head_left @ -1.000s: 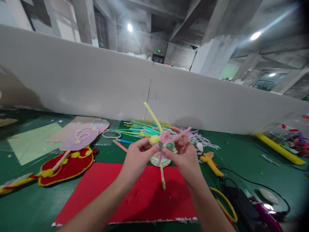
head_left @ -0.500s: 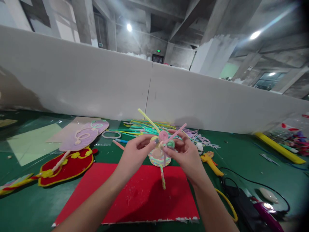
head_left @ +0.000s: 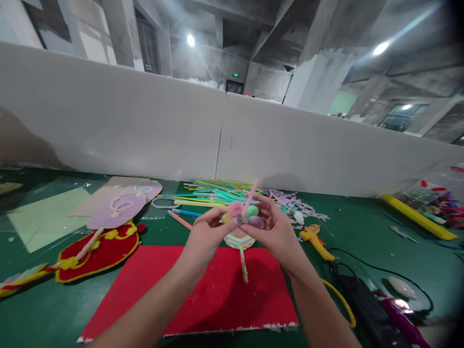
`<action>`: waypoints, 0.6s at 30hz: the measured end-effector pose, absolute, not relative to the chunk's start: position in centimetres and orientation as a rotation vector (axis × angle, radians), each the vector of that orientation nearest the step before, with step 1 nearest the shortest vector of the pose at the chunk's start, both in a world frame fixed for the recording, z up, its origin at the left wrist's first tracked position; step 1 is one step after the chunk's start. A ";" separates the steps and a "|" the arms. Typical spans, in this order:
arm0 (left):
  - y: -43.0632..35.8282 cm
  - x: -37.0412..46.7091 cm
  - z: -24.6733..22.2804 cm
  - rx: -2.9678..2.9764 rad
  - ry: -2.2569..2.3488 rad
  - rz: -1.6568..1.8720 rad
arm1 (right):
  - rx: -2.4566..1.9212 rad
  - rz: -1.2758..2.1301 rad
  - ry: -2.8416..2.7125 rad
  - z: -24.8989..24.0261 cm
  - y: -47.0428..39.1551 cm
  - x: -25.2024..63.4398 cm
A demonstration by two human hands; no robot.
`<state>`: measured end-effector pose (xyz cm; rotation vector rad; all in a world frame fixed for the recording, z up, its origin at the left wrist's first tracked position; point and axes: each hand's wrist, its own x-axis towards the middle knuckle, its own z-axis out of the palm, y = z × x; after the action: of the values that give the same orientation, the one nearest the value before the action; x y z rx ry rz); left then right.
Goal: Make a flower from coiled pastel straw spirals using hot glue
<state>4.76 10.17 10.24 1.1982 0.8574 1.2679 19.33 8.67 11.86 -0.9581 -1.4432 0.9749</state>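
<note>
Both my hands hold a pipe-cleaner flower (head_left: pixel 236 209) up in front of me, above the red board. Its coiled petals are pink, green, purple and pale yellow. A pink pipe-cleaner end (head_left: pixel 251 195) sticks upward from it, and a yellow one (head_left: pixel 195 204) seems to point left. My left hand (head_left: pixel 210 229) pinches the flower's left side between thumb and fingers. From the right, my right hand (head_left: pixel 272 229) grips it near the centre, fingers curled behind. Beneath and behind the hands is a small round pastel-striped fan (head_left: pixel 239 241) with a twisted handle, its top partly hidden by them.
The red board (head_left: pixel 152 295) lies on the green table. Left are a red fan with yellow trim (head_left: pixel 89 253) and a lilac one (head_left: pixel 121 207). Pipe cleaners (head_left: pixel 224 193) lie behind. On the right are a yellow glue gun (head_left: pixel 319 244), cables and a black power strip (head_left: pixel 357 295).
The flower has been turned in my fingers. Its pink end now stands more upright, the yellow end no longer points up, and a purple coil shows at the lower right.
</note>
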 end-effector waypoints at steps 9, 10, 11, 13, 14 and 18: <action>9.4 4.6 10.9 1.492 1.086 1.196 | -1.060 0.909 -1.304 11.6 9.6 19.9; 9.0 4.3 11.3 1.665 1.153 1.157 | -1.069 0.890 -1.308 11.6 9.6 20.1; 8.7 3.9 11.7 1.792 1.236 1.184 | -1.075 0.876 -1.317 11.7 9.6 20.3; 8.1 3.3 12.4 2.049 1.377 1.344 | -1.080 0.862 -1.349 11.8 9.5 20.5; 8.0 3.0 12.7 2.153 1.422 1.442 | -1.079 0.858 -1.372 11.9 9.4 20.5; 8.8 2.1 13.0 2.468 1.296 1.483 | -1.057 0.880 -1.486 11.9 9.1 20.4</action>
<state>2.14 8.77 13.00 2.4676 1.2963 1.4831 20.39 9.10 11.94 -1.0566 -1.4860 0.8801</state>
